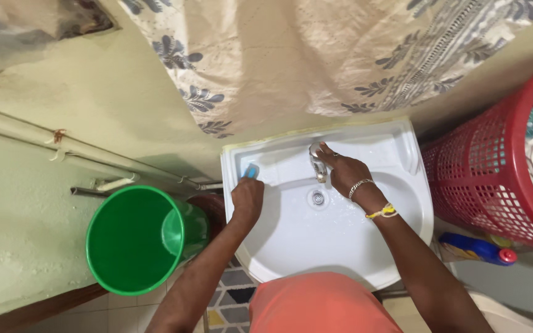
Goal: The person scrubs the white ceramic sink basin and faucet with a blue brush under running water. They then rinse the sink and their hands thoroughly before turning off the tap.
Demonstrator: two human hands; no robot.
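Observation:
A white wash basin (396, 203) hangs on the wall below me, wet inside, with a drain (318, 198) at its middle. My left hand (247, 196) is closed on a small blue sponge (252, 171) and presses it against the basin's back left rim. My right hand (344, 169) rests on the metal tap (319, 165) at the back centre, fingers on its top. That wrist wears a silver bracelet and a yellow band.
A green plastic bucket (134, 238) stands on the floor left of the basin. A red laundry basket (495, 179) with clothes is at the right, a blue bottle (477, 248) with a red cap below it. A patterned curtain (291, 55) hangs above; pipes run along the left wall.

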